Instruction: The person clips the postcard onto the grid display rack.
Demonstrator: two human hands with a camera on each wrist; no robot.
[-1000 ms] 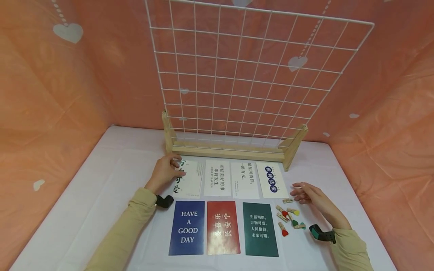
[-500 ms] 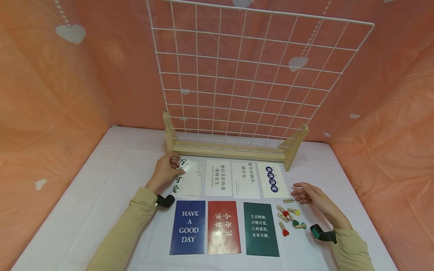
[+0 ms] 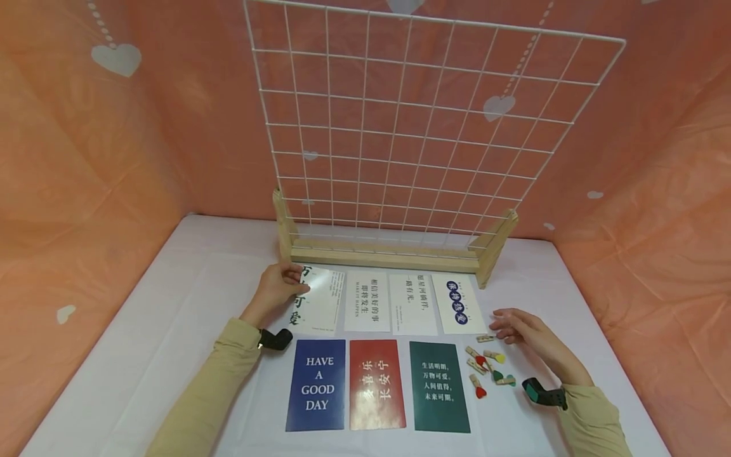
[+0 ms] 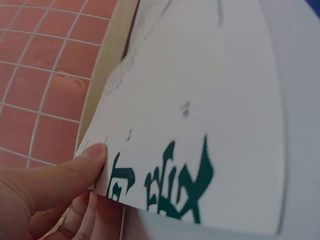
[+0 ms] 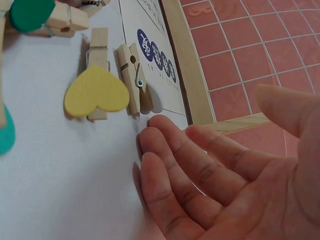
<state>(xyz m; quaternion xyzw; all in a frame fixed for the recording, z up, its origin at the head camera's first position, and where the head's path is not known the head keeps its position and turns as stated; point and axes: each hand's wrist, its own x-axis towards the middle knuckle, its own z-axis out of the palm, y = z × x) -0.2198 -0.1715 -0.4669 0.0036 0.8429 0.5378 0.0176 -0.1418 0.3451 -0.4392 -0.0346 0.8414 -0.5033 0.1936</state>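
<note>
Grip: my left hand (image 3: 273, 294) pinches the white rectangular paper card (image 3: 322, 304), green-lettered, by its edge.
Card position: left end of back row, before pale wooden base (image 3: 382, 258).
Empty: my right hand (image 3: 522, 327), fingers loosely extended, near small wooden clothespins (image 5: 129, 82).

Cards (image 3: 316, 385), clothespins (image 5: 97, 92), grid rack (image 3: 384, 258) on white table (image 3: 223, 270).

A white card (image 4: 225, 110) bears dark green characters (image 4: 201, 182) — one clip heart (image 5: 97, 92) is yellow, the curtain (image 3: 68, 171) orange with pale hearts (image 3: 116, 60).
</note>
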